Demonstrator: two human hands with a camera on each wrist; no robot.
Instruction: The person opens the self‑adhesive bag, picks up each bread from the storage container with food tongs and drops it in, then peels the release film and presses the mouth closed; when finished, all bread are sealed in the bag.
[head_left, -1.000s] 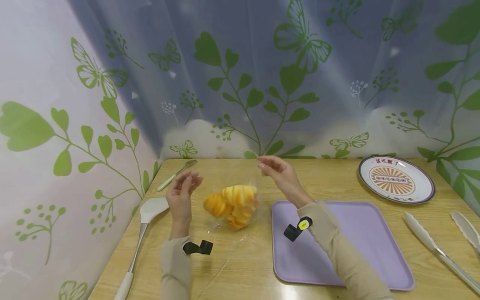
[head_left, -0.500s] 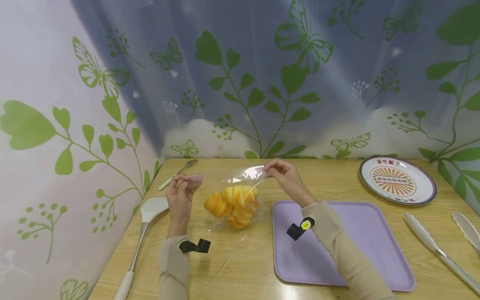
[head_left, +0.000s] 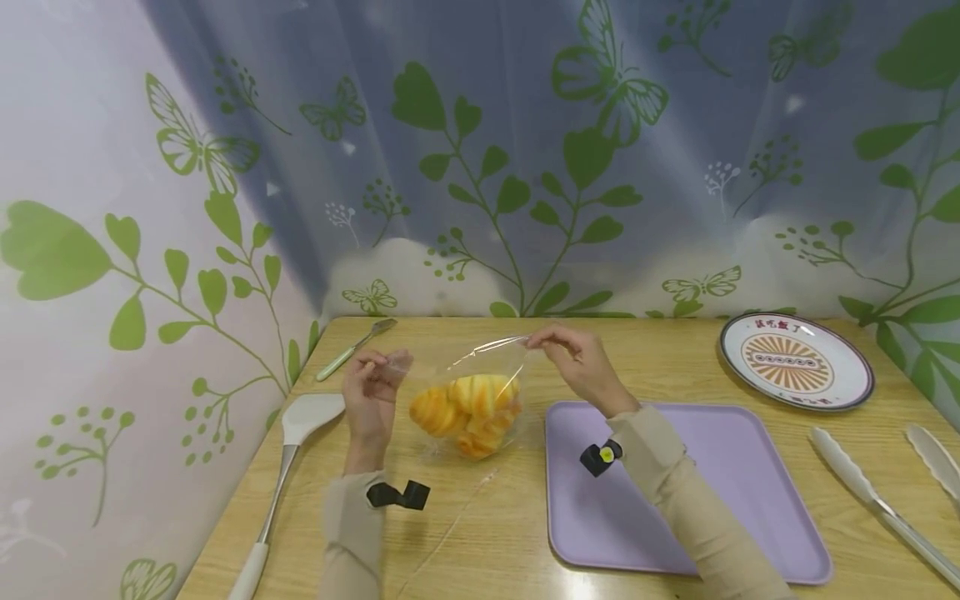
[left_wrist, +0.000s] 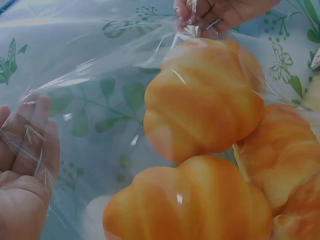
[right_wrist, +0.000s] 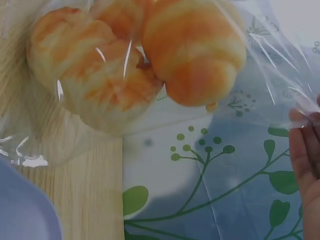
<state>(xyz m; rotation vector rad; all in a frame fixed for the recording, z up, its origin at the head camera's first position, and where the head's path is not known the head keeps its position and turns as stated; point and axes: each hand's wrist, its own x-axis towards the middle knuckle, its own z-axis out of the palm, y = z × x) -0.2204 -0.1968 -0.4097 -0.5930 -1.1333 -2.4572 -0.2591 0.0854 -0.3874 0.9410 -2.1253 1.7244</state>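
Observation:
Several croissant-shaped breads (head_left: 483, 396), yellow and orange, lie together in a clear plastic bag (head_left: 491, 350) above the wooden table. My left hand (head_left: 371, 400) holds the bag's left edge, and film covers its fingers in the left wrist view. On the other side, my right hand (head_left: 577, 362) pinches the upper right corner between thumb and fingers. The film is drawn out between both hands over the breads. Close up, the left wrist view shows ridged rolls (left_wrist: 205, 100) behind the shiny film, with gathered plastic at the right hand's fingertips.
A purple tray (head_left: 667, 492) sits under my right forearm. Farther right are a patterned plate (head_left: 797, 361) and metal tongs (head_left: 873, 500). On the left lie a white-headed spatula (head_left: 303, 421) and a green-handled fork (head_left: 352, 352). A patterned curtain (head_left: 510, 167) hangs behind the table.
Both hands came to hold the bag's edges; the film rose and was pulled out between them. The right hand then tilted slightly, while the breads stayed nearly in place.

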